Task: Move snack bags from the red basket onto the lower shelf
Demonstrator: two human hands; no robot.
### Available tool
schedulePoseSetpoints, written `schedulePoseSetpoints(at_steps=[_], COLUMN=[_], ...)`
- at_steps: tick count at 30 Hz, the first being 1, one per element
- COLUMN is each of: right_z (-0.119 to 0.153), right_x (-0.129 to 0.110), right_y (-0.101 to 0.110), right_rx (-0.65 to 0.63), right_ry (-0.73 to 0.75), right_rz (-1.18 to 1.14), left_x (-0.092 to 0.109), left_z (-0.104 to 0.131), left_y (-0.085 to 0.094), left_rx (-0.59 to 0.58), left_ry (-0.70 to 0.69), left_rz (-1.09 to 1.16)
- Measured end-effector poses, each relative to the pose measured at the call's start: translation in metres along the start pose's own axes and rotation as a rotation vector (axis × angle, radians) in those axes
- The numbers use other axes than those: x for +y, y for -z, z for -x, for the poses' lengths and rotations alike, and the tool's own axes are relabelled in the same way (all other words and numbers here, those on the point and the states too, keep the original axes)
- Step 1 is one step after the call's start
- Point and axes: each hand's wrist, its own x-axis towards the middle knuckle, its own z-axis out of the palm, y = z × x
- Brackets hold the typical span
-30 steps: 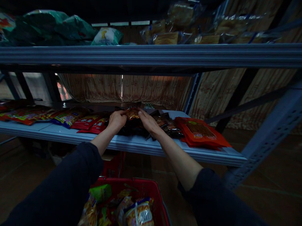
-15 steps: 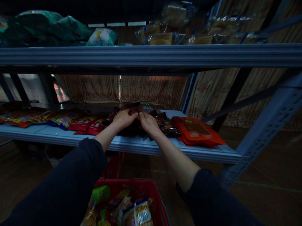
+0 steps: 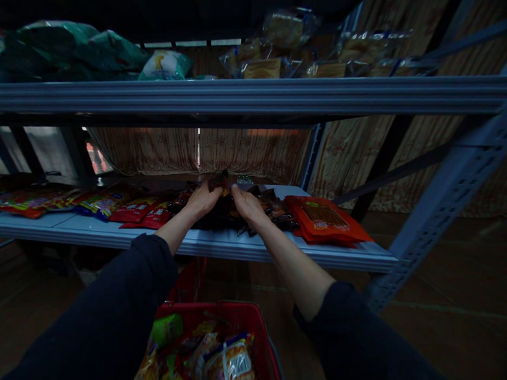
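Observation:
Dark snack packets point(image 3: 279, 210) lie in a pile on the middle shelf point(image 3: 222, 243). Over the pile's left part, my left hand point(image 3: 203, 199) has its fingers wrapped on a dark packet point(image 3: 220, 183), whose top sticks up between the hands. My right hand point(image 3: 246, 204) rests on the pile just right of it, thumb up, its fingers hidden among the dark packets. Orange-red packets point(image 3: 328, 220) are stacked to the right of the pile. Red packets point(image 3: 139, 212) lie to its left.
Below the shelf stands a red basket point(image 3: 266, 346) holding several snack bags point(image 3: 231, 367). Green bags point(image 3: 113, 50) and clear-wrapped packs point(image 3: 263, 68) sit on the upper shelf point(image 3: 232, 95). A blue metal upright point(image 3: 439, 210) stands at the right.
My left hand has shifted slightly left, and the gap between my hands is wider. More of the dark packet shows between them. The view has moved slightly.

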Motion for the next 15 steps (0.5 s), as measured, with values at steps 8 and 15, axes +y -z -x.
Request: schedulePoseSetpoints(at_steps=[8, 15], right_z=[-0.0027, 0.0023], right_x=[0.0029, 0.0028], right_y=[-0.0023, -0.007], right_rx=[-0.007, -0.001], right_ry=[0.009, 0.028], right_rz=[-0.061, -0.068], left_x=[0.0027, 0.0029], left_z=[0.0023, -0.0033], left_y=[-0.004, -0.006], left_rx=[-0.046, -0.015], left_ry=[-0.068, -0.025], left_rz=[0.058, 0.046])
